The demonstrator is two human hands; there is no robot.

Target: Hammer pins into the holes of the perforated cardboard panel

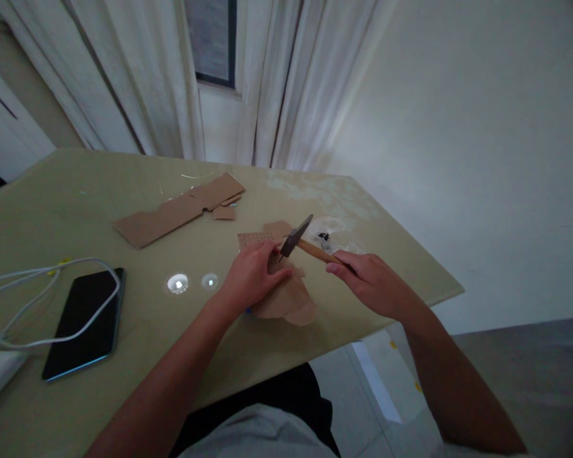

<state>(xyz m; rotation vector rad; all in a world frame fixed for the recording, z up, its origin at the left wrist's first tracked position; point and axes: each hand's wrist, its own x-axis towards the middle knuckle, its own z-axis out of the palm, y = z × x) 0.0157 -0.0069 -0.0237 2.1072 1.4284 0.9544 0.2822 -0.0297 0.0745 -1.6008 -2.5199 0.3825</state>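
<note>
As right hand (373, 280) grips hammer (295, 241), left hand (249, 272) on cardboard (284, 298), possible nail (281, 259)

Your dark-headed, brown-handled hammer (311, 247) pairs dull metal with smooth wood; your broad, pale-yellow tabletop (143, 318) looks smooth and glossy, the long brown cardboard strip (172, 217) matt.

Black-screened tablet (79, 327) noted at left, white cable (93, 259) looped across it. Pale curtains (134, 70) flank a dark-framed window (210, 38).
</note>
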